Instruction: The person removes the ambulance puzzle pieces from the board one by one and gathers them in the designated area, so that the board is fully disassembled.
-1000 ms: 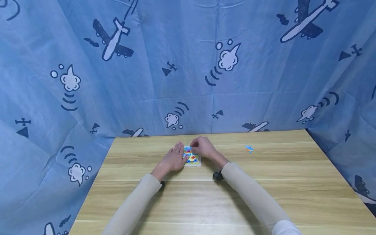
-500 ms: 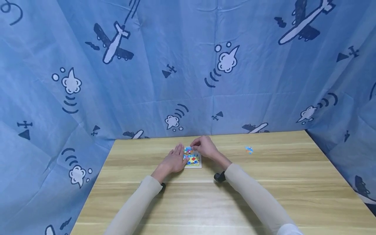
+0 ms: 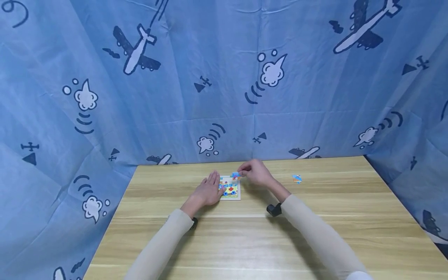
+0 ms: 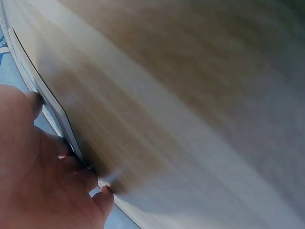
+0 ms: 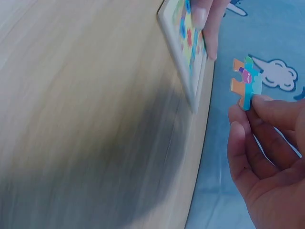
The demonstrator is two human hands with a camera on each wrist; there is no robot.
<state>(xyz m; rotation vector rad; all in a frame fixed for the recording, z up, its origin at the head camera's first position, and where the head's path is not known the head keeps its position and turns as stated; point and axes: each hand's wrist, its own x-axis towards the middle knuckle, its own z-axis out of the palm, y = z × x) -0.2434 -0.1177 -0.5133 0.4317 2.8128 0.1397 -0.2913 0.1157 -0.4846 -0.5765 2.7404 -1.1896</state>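
Observation:
A small jigsaw puzzle board (image 3: 239, 191) with a yellow ambulance picture lies toward the back of the table. My left hand (image 3: 207, 191) rests on its left side, fingers fairly straight and thumb over the picture; the left wrist view shows this hand (image 4: 52, 171) along the board's edge. Between thumb and fingers, my right hand (image 3: 258, 173) pinches a blue and orange jigsaw piece (image 5: 248, 85), raised just off the board's upper right. Pale tray surface shows in the upper part of the board. Part of the picture is hidden under my left hand.
Another loose jigsaw piece (image 3: 297, 178), blue and orange, lies on the wooden table (image 3: 238, 241) to the right of the board. Behind the table's back edge hangs a blue curtain (image 3: 224, 89) printed with airplanes. Dark straps circle both wrists.
My right hand has lifted the jigsaw piece from the upper part of the board and shifted it right, baring pale tray beneath. The left hand has stayed in place.

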